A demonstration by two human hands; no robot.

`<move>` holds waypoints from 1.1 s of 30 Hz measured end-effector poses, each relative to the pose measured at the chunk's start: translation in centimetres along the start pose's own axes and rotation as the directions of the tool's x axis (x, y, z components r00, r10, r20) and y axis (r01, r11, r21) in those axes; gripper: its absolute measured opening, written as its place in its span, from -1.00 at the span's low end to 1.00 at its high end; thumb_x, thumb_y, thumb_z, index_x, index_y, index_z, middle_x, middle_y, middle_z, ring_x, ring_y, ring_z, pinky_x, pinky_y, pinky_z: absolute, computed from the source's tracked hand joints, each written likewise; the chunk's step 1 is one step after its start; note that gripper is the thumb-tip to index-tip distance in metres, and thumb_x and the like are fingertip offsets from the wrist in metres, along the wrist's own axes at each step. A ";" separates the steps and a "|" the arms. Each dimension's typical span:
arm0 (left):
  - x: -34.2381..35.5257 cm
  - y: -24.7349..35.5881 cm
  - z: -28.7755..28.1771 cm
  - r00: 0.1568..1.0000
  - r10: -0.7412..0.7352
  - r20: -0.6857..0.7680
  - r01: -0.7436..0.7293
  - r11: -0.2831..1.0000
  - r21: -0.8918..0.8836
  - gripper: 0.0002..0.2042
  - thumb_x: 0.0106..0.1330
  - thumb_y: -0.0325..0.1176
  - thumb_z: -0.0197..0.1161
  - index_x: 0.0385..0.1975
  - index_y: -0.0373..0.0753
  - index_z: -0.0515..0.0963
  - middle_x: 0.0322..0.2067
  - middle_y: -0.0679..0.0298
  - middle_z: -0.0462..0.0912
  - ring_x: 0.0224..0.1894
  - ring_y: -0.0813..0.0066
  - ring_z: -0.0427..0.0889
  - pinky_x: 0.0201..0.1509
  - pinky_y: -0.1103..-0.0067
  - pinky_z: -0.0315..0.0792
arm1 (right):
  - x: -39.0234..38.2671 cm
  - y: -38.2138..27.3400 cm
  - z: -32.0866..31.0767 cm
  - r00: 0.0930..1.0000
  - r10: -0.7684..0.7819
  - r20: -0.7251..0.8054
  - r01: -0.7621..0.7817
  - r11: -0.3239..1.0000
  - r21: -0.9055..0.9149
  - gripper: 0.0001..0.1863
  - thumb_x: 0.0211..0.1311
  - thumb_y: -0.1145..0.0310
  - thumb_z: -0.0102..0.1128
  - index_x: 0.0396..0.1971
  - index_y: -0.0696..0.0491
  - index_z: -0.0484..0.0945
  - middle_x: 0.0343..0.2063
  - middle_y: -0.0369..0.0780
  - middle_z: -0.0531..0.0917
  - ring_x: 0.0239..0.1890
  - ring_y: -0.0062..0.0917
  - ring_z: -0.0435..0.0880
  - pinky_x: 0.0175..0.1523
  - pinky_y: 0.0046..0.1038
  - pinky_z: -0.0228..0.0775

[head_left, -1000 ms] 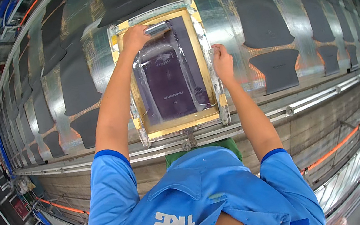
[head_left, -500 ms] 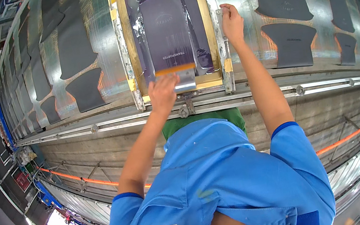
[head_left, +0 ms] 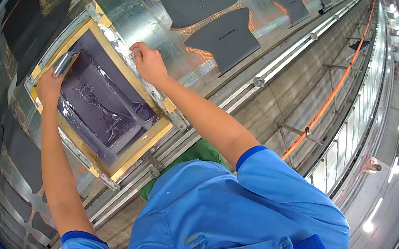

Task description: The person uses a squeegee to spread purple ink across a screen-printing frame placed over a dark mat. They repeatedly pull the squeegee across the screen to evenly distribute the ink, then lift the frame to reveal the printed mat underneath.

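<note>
My left hand (head_left: 49,87) is closed on a squeegee (head_left: 64,63) with a metal holder and an orange-brown edge. It stands tilted at the far end of a printing screen, inside the yellow-taped screen frame (head_left: 141,148). Dark purple mesh (head_left: 121,77) fills the frame, with glossy wet ink lying in streaks and smears over its middle and near end. At the frame's right side rail, my right hand (head_left: 151,65) has its fingers curled against the metal edge; the fingertips are partly hidden.
Dark grey cut panels (head_left: 225,42) lie in rows along the shiny table on both sides of the frame. A metal rail (head_left: 284,65) runs along the table's near edge. Behind me stretches an orange pipe (head_left: 329,101). Far off at the right is another person (head_left: 371,166).
My left hand has carried the squeegee from the screen's near end to its far end. Ink now lies streaked over the near part. The view has swung to the right; my right hand stays at the frame.
</note>
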State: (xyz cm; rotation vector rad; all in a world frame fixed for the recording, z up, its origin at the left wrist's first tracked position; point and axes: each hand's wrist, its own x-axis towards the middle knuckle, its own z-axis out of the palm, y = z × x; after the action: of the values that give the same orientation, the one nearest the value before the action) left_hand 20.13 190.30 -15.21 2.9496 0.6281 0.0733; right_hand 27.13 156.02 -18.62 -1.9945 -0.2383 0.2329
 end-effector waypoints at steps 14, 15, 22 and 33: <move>-6.8 11.4 4.9 0.995 0.065 -0.076 -0.076 0.985 -0.152 -0.67 0.08 -0.46 0.36 -0.09 -0.12 0.68 -0.35 0.11 0.69 -0.27 0.11 0.68 -0.18 0.30 0.50 | 4.3 5.3 -7.4 0.996 0.017 -0.088 -0.015 1.000 0.025 -0.83 0.41 0.37 -0.01 -0.16 0.06 0.55 -0.44 0.08 0.67 -0.35 0.06 0.66 -0.17 0.01 0.48; -3.5 10.6 4.4 1.000 0.008 -0.001 -0.008 0.992 -0.129 -0.69 0.10 -0.40 0.38 -0.11 -0.16 0.67 -0.36 0.08 0.68 -0.29 0.08 0.68 -0.19 0.29 0.49 | 4.4 5.1 -7.5 0.997 0.021 -0.080 -0.021 1.000 0.008 -0.83 0.41 0.37 -0.01 -0.16 0.06 0.55 -0.43 0.07 0.67 -0.34 0.05 0.66 -0.17 0.01 0.48; 9.0 7.2 1.5 0.997 0.065 0.038 -0.068 0.993 0.096 -0.66 0.15 -0.15 0.39 -0.19 -0.25 0.64 -0.36 -0.02 0.68 -0.28 -0.07 0.66 -0.18 0.22 0.49 | 4.8 4.1 -6.0 0.990 -0.065 -0.127 0.066 0.998 0.010 -0.83 0.39 0.39 0.01 -0.17 0.07 0.58 -0.59 0.01 0.62 -0.50 -0.06 0.65 -0.27 -0.10 0.47; -18.3 20.2 2.4 0.986 0.144 -0.081 -0.152 0.982 -0.113 -0.64 0.00 -0.54 0.26 -0.20 0.03 0.74 -0.26 0.26 0.76 -0.32 0.15 0.71 -0.22 0.36 0.56 | 3.2 6.8 -10.2 0.986 -0.115 -0.119 0.104 0.989 -0.102 -0.75 0.43 0.29 -0.02 -0.09 0.06 0.60 -0.52 0.07 0.64 -0.42 0.01 0.68 -0.29 -0.06 0.47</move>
State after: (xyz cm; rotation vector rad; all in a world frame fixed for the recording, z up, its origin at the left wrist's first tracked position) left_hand 11.76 164.22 -15.34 2.8838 0.3962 0.2241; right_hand 33.37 145.19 -20.69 -2.0744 -0.2829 0.0271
